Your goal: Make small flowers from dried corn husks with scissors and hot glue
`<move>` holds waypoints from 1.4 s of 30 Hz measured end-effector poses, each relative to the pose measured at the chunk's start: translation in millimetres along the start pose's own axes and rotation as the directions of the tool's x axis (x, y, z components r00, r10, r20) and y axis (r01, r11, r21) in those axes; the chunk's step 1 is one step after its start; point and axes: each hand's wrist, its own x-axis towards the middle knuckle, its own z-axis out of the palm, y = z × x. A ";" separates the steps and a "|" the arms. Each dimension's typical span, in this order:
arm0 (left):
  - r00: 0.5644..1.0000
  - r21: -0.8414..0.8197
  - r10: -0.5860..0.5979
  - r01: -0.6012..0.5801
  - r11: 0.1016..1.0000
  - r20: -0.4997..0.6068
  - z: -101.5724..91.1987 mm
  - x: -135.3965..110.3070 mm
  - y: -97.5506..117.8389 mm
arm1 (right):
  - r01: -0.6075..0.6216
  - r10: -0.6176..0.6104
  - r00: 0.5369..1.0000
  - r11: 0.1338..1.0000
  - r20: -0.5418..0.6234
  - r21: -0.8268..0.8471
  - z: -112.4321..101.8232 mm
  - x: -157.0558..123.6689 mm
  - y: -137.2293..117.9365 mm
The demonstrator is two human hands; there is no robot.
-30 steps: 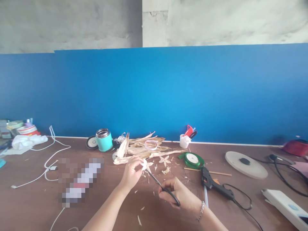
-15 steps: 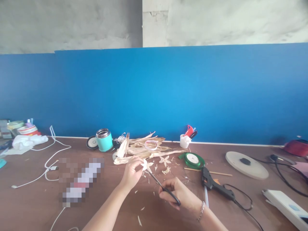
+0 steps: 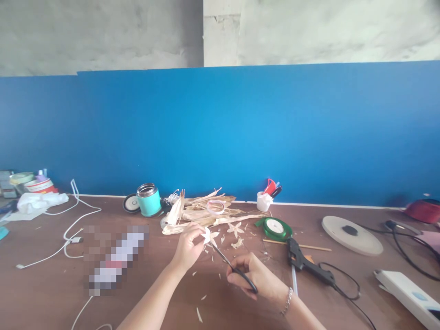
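Observation:
Between the fingertips of my left hand (image 3: 189, 244) is a pale, flower-shaped piece of dried husk (image 3: 209, 236) with pointed petals. My right hand (image 3: 256, 275) is closed around the black handles of a pair of scissors (image 3: 225, 259), whose blades point up and left to the lower edge of the husk flower. Whether the blades touch it I cannot tell. A second husk flower (image 3: 235, 229) lies on the table just to the right. Behind my hands is a pile of dried husks (image 3: 206, 213) with a roll of tape (image 3: 216, 207) on it.
Husk scraps (image 3: 199, 314) are scattered over the brown table (image 3: 137, 293). A teal jar (image 3: 149, 201) stands at the back left, a white cup of pens (image 3: 264, 201) at the back. To the right are green ribbon (image 3: 280, 230), a wooden stick (image 3: 318, 248), a glue gun (image 3: 309, 266) and a round disc (image 3: 357, 238).

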 end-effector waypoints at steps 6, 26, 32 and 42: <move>1.000 -0.006 0.001 -0.001 1.000 -0.004 -0.6 1.0 1.5 | -0.013 0.013 1.000 1.000 -0.016 -0.015 1.8 -3.2 -6.5; 0.985 -0.078 -0.075 0.064 0.995 -0.156 4.7 -1.9 8.1 | 0.132 -0.100 0.971 0.982 -0.219 0.133 -9.6 2.2 -7.7; 0.990 -0.096 -0.042 0.029 0.995 -0.137 9.4 -4.3 15.2 | 0.241 -0.125 0.895 0.943 -0.427 0.229 -0.9 11.0 -6.4; 0.996 -0.081 0.023 -0.029 0.996 -0.083 25.0 -15.3 16.3 | 0.329 -0.131 0.909 0.810 -0.396 0.486 27.8 0.0 -23.9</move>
